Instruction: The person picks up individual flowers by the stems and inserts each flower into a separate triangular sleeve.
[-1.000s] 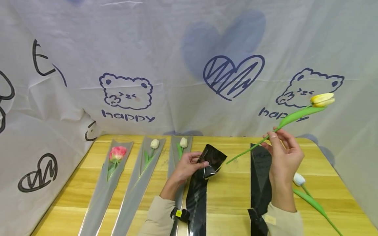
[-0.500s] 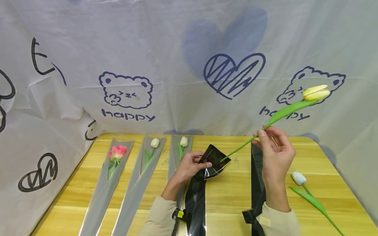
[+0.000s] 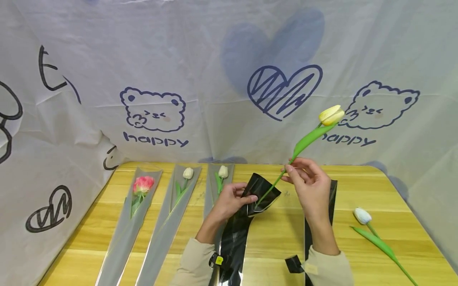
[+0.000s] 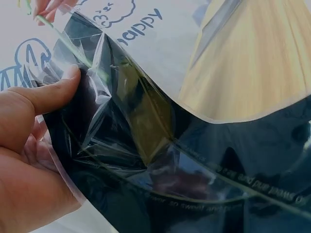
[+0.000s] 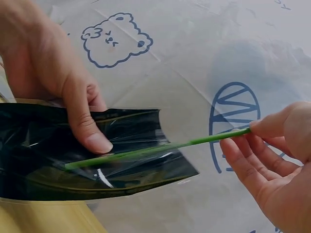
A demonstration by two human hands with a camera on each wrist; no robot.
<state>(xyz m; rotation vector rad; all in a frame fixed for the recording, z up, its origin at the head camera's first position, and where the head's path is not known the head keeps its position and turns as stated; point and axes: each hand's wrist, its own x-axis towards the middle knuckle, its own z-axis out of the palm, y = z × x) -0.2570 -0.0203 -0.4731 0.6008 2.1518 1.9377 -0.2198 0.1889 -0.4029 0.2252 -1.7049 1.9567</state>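
My left hand (image 3: 230,200) grips the upper end of a black flower sleeve (image 4: 194,213), thumb across its clear front and fingers behind. The sleeve's mouth faces up and right. In my right hand (image 3: 309,188) a yellow tulip (image 3: 331,115) is pinched by its green stem (image 5: 214,138) between thumb and fingers, just below the leaf. The bloom is raised up and right of the hand. The lower stem lies inside the sleeve; in the right wrist view its cut end shows through the clear film, past my left thumb.
Three grey sleeves lie on the left of the wooden table (image 3: 275,238), holding a pink flower (image 3: 144,184), a white tulip (image 3: 187,173) and another white tulip (image 3: 223,171). A second black sleeve (image 3: 332,202) lies under my right forearm. A loose white tulip (image 3: 363,215) lies at the right.
My right hand has moved left with the yellow tulip, and its stem has gone from outside the black sleeve's mouth to inside. My left hand has stayed almost in place.
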